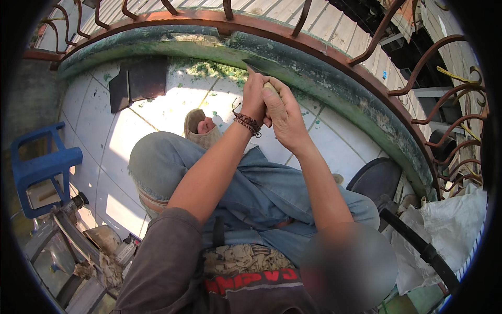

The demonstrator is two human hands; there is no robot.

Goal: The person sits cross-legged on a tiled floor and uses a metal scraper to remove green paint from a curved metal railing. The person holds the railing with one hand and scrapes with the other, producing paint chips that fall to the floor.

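Observation:
Both hands come together in front of my knees around a hand scraper with a pale handle. My left hand, a braided bracelet on its wrist, is closed at the front of the tool. Behind it my right hand wraps the handle, thumb along the top. Beyond the fingers the dark blade meets the low green wall, whose paint is worn and flaking. How much of the handle the left fingers cover is hidden.
Green paint flakes litter the white tiles beside a dark flat panel. A blue plastic stool stands at left, above piled scrap. A black round-based stand and white sacks are at right. Rusty railing tops the wall.

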